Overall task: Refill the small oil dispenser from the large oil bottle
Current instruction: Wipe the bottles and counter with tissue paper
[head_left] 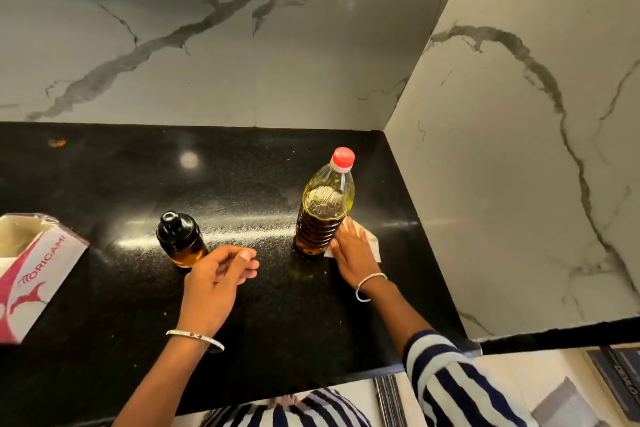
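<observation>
One large ribbed clear-plastic oil bottle with a red cap (pixel 323 215) and one small black-lidded glass oil dispenser (pixel 180 239) stood apart on the black counter (pixel 242 177). The left hand (pixel 218 274) hung loosely curled beside the dispenser, holding nothing. The right hand (pixel 353 253) pressed flat on one white tissue (pixel 373 240) at the bottle's base. The bottle looked nearly full, so probably heavy and perhaps slick; its ribbed waist seemed the safest grip.

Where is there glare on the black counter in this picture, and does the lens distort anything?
Head view: a bright streak of glare crosses the countertop between the small oil dispenser and the large oil bottle, with a round light reflection farther back; head view also shows wide-angle bending, so the right wall leans outward.
</observation>
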